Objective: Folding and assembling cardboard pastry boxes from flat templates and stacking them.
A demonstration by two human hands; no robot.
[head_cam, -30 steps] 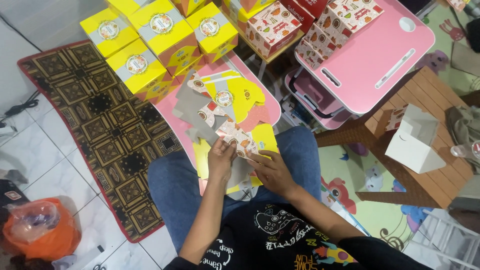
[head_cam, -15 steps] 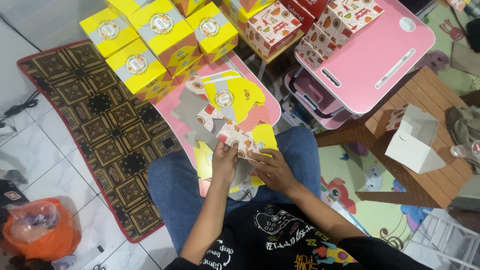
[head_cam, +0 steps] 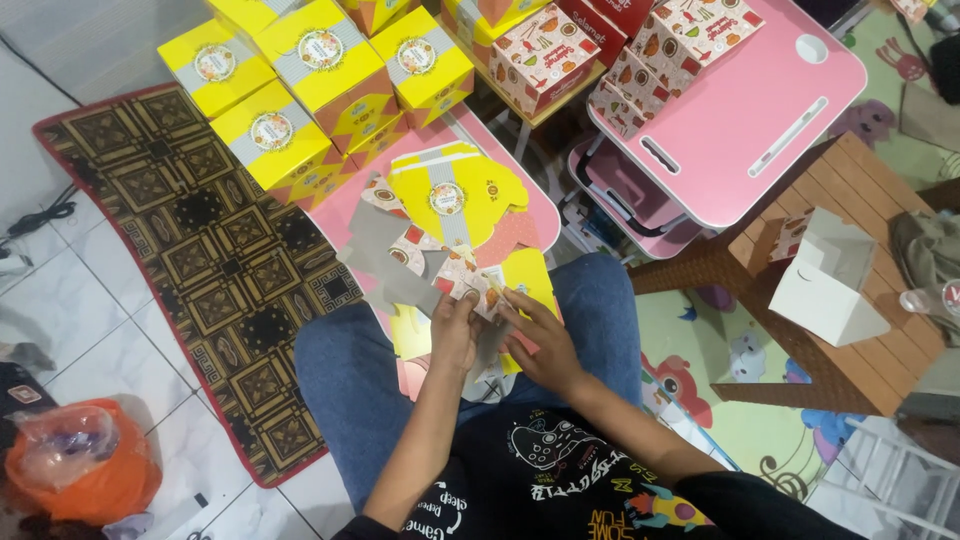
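Folding: both hands pinch the small patterned flat cardboard box blank (head_cam: 478, 285), now turned slightly
left hand (head_cam: 455, 335): gripping its left edge
right hand (head_cam: 540, 345): fingers pressing the right flap

White tiled floor (head_cam: 60, 330) carries a patterned rug (head_cam: 210, 270), an orange plastic bag (head_cam: 75, 470), a cartoon play mat (head_cam: 760, 420) and a black cable (head_cam: 35, 220).

Yellow boxes (head_cam: 300, 90) stacked beside a patterned rug (head_cam: 200, 260), pink folding table (head_cam: 745, 115), white box (head_cam: 830, 280).
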